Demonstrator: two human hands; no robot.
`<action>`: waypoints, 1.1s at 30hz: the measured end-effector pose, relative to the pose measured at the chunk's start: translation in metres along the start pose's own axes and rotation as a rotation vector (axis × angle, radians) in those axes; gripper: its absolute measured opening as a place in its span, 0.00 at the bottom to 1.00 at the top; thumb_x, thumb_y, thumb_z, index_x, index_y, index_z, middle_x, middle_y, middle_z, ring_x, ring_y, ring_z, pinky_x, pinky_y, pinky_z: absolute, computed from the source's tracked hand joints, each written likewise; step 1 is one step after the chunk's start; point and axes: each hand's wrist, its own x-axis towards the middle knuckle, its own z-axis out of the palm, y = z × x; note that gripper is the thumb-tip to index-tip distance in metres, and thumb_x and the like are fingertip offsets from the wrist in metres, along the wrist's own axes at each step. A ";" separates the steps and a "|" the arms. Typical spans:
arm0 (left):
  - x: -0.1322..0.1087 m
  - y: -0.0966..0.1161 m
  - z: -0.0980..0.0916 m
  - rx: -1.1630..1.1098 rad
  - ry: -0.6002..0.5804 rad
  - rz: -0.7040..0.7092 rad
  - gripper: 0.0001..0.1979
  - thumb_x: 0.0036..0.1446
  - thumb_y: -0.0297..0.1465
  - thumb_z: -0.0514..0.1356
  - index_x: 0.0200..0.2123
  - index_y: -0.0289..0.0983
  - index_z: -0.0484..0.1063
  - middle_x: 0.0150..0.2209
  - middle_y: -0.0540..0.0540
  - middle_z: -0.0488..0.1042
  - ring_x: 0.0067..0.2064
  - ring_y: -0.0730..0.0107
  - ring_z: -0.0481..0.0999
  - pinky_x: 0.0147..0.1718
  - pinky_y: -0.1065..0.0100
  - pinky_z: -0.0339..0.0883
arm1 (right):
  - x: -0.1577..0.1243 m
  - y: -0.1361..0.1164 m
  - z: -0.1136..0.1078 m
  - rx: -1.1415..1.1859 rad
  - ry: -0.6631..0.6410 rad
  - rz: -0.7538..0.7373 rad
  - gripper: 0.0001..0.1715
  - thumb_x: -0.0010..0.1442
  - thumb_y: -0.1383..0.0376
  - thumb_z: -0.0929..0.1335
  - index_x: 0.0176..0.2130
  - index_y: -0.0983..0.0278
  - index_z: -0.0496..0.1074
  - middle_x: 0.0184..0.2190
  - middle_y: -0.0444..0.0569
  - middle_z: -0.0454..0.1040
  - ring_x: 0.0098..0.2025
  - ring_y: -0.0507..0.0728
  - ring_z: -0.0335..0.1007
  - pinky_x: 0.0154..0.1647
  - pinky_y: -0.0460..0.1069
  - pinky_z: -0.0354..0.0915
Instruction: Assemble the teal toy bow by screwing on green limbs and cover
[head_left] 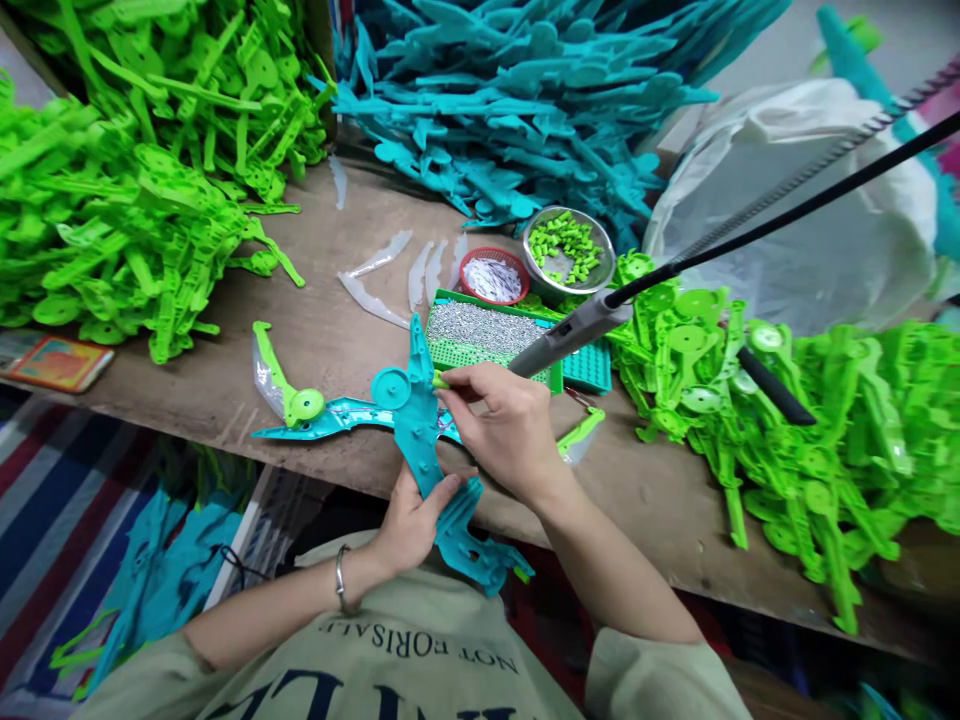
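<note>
My left hand (420,515) grips a turquoise plastic shell (420,440) by its lower middle, tilted over the table's front edge. Small pegs and a round disc stand on its face. The fingers of my right hand (506,420) pinch a small bright green plastic piece (439,380) against the shell's upper right edge. Behind it, a second turquoise part (345,415) lies on the table, partly hidden by the shell. At that part's left end sits a green arm piece (281,385) with a round hub and a clear plastic sliver.
Green parts are heaped at left (142,220) and right (810,430); turquoise parts (510,90) pile at the back. A screw tray (487,330), red basket (495,275) and metal bowl (604,250) stand mid-table. A corded grey screwdriver (574,330) hangs beside my right hand.
</note>
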 end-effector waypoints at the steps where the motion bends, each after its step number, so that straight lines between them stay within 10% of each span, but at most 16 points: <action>1: 0.000 0.000 0.000 0.003 -0.004 0.001 0.15 0.58 0.45 0.68 0.36 0.39 0.78 0.36 0.45 0.83 0.39 0.62 0.82 0.44 0.62 0.75 | 0.000 0.000 0.000 0.004 0.004 -0.010 0.07 0.63 0.69 0.69 0.37 0.65 0.79 0.34 0.51 0.83 0.34 0.55 0.79 0.38 0.50 0.72; 33: -0.001 -0.001 -0.004 0.158 -0.138 0.078 0.14 0.60 0.42 0.65 0.39 0.38 0.82 0.40 0.43 0.84 0.44 0.57 0.83 0.51 0.57 0.74 | 0.002 0.005 -0.012 0.060 -0.102 0.018 0.05 0.62 0.68 0.71 0.37 0.63 0.80 0.34 0.47 0.83 0.35 0.53 0.78 0.41 0.49 0.74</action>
